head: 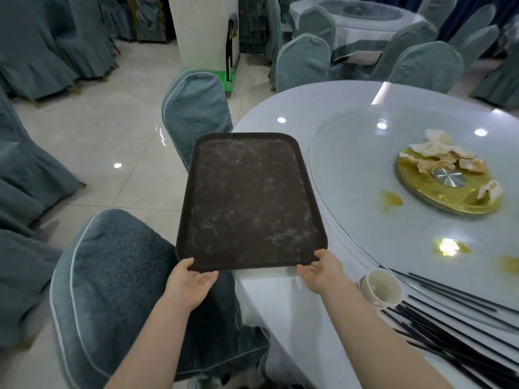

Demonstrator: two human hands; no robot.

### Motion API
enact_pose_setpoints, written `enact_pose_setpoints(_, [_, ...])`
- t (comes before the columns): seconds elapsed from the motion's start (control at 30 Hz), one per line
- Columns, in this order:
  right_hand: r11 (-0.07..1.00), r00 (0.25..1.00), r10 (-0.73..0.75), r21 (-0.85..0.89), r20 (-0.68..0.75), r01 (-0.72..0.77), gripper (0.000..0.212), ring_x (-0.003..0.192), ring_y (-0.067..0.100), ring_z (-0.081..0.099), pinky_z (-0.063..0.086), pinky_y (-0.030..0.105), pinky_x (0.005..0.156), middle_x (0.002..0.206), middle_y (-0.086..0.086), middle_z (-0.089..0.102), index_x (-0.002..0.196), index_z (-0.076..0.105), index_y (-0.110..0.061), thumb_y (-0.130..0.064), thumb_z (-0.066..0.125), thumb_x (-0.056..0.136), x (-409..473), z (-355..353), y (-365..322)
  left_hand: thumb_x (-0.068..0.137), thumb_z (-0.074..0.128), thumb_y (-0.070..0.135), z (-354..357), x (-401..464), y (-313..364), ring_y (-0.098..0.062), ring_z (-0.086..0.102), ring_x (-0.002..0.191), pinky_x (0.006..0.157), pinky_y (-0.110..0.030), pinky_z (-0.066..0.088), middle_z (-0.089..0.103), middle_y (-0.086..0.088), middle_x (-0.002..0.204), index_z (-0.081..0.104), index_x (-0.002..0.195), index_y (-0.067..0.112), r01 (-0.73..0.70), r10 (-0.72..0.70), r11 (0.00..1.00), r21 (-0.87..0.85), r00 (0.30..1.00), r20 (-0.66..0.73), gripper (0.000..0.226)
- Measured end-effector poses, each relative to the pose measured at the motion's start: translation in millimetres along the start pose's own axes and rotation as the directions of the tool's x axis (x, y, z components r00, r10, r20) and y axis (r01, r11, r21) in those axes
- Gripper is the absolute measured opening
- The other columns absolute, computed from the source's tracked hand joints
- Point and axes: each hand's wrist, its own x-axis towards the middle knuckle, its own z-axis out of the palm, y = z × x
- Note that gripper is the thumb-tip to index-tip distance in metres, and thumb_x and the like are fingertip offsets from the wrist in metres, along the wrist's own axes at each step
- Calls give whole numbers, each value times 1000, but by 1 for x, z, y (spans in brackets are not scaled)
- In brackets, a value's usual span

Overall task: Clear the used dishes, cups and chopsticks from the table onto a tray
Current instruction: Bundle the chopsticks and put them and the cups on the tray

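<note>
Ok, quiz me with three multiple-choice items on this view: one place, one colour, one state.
1. Where do the chopsticks lie?
A. on the tray
B. on the table, near right
C. on a chair

2. What colour is the tray?
A. dark brown
B. white
C. green

3. What is on the tray?
A. cups
B. a plate
C. nothing

Answers: 1 B, they lie on the table by the cup. 2 A, its surface is dark brown. 3 C, both hands, left and right, hold its near edge and it is bare.
</note>
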Motion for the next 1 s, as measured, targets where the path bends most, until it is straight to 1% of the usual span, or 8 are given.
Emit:
enact_pose_setpoints(0.1, [1000, 998, 0, 8, 64, -1, 53, 126, 40, 45, 41, 43, 105, 143, 26, 37, 142, 31, 6, -16, 48, 97, -15, 0, 3, 104, 34, 27, 2, -12, 0, -40, 27, 142, 117, -45, 25, 24, -31, 153, 11, 147, -12, 35, -40, 998, 61, 996, 83, 63])
enact_pose_setpoints(0.3, [988, 976, -141, -42, 166, 150, 41, 119, 33, 54, 45, 38, 98, 134, 19, 52, 134, 46, 3, -12, 51, 96, -59, -17, 9, 103, 34, 25, 21, -43, -15, -38, 44, 131, 105, -44, 38, 44, -25, 143, 32, 144, -3, -22, -45, 972, 234, 960, 277, 50])
enact_pose_setpoints(0.37, [966, 955, -234, -70, 185, 250, 32, 113, 29, 59, 48, 34, 93, 125, 15, 59, 123, 56, 0, -12, 55, 93, -75, -31, 4, 103, 34, 24, 30, -48, -26, -35, 53, 120, 98, -43, 42, 52, -21, 137, 41, 140, 1, -29, -72, 957, 288, 940, 335, 44])
enact_pose_setpoints(0.47, [887, 891, -432, -117, 138, 447, 14, 93, 21, 67, 52, 27, 79, 103, 9, 69, 102, 66, -10, -9, 63, 88, -93, -59, -8, 101, 36, 19, 47, -51, -50, -32, 57, 114, 98, -42, 43, 60, -18, 127, 47, 137, 6, -54, -105, 924, 379, 917, 386, 39])
enact_pose_setpoints(0.63, [731, 753, -658, -235, 6, 640, 14, 66, 9, 68, 52, 19, 64, 83, 4, 71, 94, 69, -13, -5, 64, 83, -103, -112, -31, 103, 32, 16, 75, -57, -99, -33, 51, 125, 103, -41, 41, 54, -18, 137, 45, 140, 7, -57, -179, 862, 505, 896, 407, 40])
enact_pose_setpoints(0.8, [639, 677, -733, -408, -68, 652, 16, 78, 14, 64, 51, 33, 75, 85, -4, 70, 88, 68, -23, -10, 61, 84, -81, -154, -51, 102, 40, 9, 100, -52, -142, -28, 55, 118, 105, -40, 40, 59, -12, 127, 47, 138, 13, -156, -195, 739, 655, 882, 429, 38])
enact_pose_setpoints(0.9, [669, 757, -653, -456, 17, 587, 16, 92, 10, 59, 50, 36, 85, 102, -9, 64, 103, 66, -26, -23, 60, 88, -61, -172, -57, 99, 45, 5, 111, -45, -165, -26, 55, 118, 99, -39, 43, 59, -7, 130, 49, 137, 17, -215, -210, 615, 758, 883, 420, 39])
enact_pose_setpoints(1.0, [785, 913, -378, -471, 152, 403, 28, 103, 8, 53, 47, 32, 81, 117, -14, 56, 116, 59, -35, -47, 54, 91, -45, -181, -60, 97, 43, 0, 120, -40, -190, -27, 52, 122, 97, -39, 43, 52, -6, 139, 50, 133, 23, -202, -248, 512, 835, 896, 369, 43])
